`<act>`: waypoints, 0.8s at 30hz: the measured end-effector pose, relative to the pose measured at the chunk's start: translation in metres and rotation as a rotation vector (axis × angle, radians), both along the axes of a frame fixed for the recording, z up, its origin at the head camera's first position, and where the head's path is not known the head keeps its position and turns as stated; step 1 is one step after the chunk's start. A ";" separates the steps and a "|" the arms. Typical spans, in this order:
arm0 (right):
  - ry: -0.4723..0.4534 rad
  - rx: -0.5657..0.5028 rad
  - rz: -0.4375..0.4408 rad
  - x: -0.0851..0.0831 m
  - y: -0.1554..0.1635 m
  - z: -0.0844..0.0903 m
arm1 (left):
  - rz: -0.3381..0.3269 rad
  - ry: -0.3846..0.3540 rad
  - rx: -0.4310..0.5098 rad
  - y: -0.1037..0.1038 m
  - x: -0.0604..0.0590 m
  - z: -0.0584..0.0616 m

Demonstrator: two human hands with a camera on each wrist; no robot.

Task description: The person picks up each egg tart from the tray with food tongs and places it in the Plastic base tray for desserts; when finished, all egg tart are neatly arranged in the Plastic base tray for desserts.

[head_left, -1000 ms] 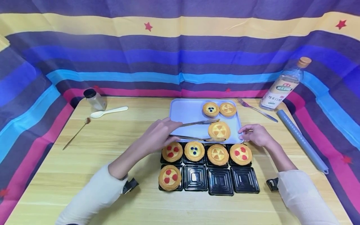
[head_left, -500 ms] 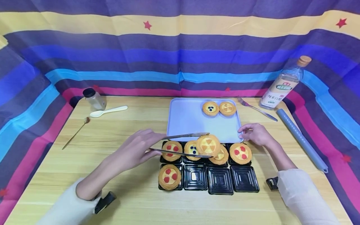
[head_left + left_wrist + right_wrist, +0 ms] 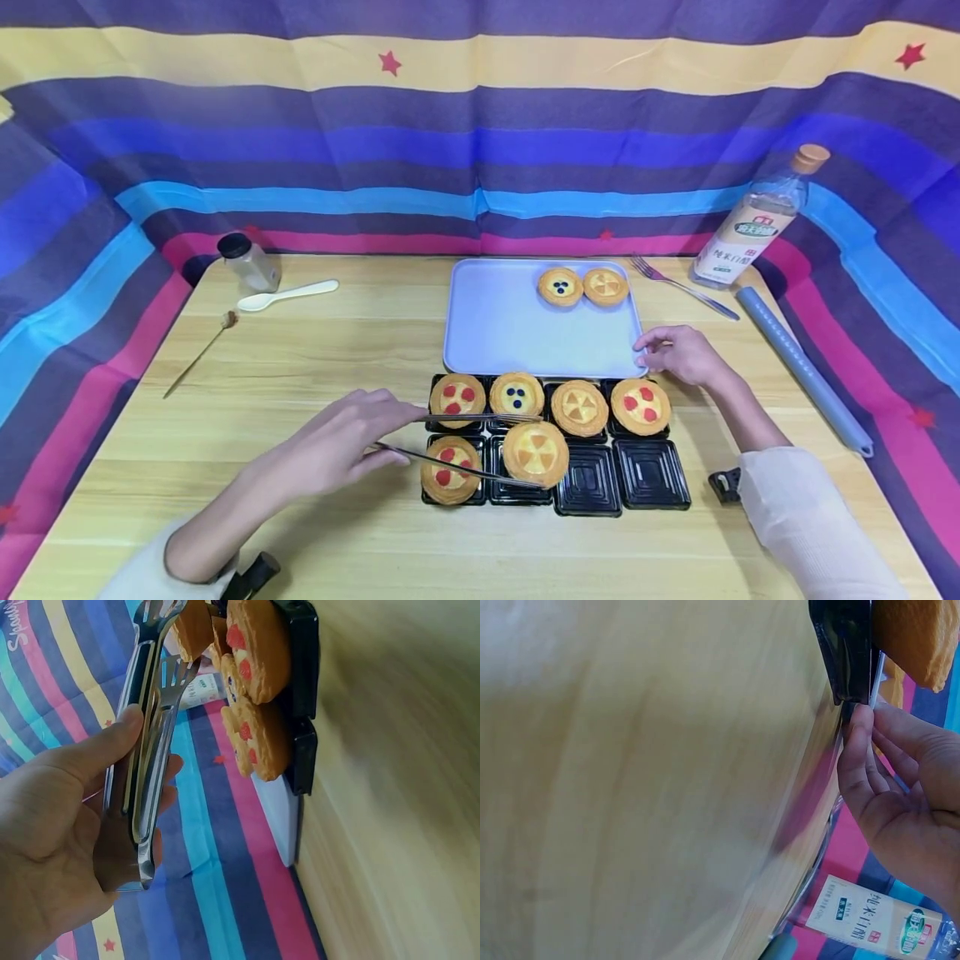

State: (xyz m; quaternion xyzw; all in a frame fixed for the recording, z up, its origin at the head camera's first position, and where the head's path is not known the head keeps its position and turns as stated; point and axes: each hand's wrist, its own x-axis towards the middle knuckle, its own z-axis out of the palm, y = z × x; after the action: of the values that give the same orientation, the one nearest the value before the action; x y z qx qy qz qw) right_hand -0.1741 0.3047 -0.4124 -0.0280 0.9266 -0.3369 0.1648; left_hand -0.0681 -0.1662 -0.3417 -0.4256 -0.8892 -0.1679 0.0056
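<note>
Your left hand [image 3: 337, 446] grips a pair of metal tongs [image 3: 457, 442], thumb on one arm and fingers curled round the other, and the tongs pinch a yellow-topped tart [image 3: 536, 453]. That tart sits at the second cup from the left in the near row of the black plastic tart tray [image 3: 651, 476], just beside the red-dotted tart [image 3: 448, 472] in the near-left cup; whether it rests in the cup or hangs just above it, you cannot tell. The far row of the tray holds four tarts.

Your right hand [image 3: 678, 354] rests at the near right corner of the pale baking tray [image 3: 498, 329], fingers loosely bent with the tips touching its rim. Two more tarts lie at the far edge of that tray.

On the wooden table [image 3: 300, 350] a fork [image 3: 678, 287], a vinegar bottle [image 3: 757, 225] and a grey rolling pin [image 3: 806, 371] lie to the right; a white spoon [image 3: 288, 295] and a small jar [image 3: 247, 261] sit to the far left.
</note>
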 end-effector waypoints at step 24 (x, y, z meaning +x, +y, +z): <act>-0.008 -0.003 -0.005 0.000 0.000 0.000 | 0.009 0.014 -0.057 -0.006 0.008 -0.017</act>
State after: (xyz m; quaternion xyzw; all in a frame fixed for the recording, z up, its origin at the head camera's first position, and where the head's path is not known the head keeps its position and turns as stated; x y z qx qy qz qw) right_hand -0.1743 0.3042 -0.4122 -0.0246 0.9256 -0.3386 0.1675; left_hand -0.0602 -0.1720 -0.3582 -0.4228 -0.8954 -0.1395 0.0005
